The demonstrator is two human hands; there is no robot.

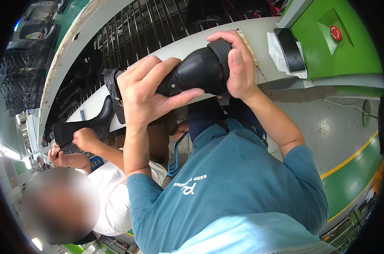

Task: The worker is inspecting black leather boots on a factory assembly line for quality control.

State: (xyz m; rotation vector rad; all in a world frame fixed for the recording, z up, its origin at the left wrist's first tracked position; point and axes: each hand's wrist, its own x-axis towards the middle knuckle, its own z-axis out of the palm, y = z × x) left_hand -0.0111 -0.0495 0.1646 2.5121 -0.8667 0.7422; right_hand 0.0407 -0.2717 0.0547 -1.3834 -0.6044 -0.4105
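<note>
Held up in front of me is a black leather boot [197,70] with buckled straps and a thick ridged sole, toe pointing right. My left hand [142,91] is closed round its ankle and shaft, with the thumb along the near side. At the other end, my right hand [239,70] grips the toe and the sole's edge. Part of the shaft is hidden behind my left hand. The boot is above a white bench top [170,50].
To my left, a co-worker in a white shirt [111,203] has hands beside another black boot [92,122]. A phone [289,50] lies on white paper near a green panel [348,42] with a red button [336,33]. Metal rollers [158,21] run beyond the bench.
</note>
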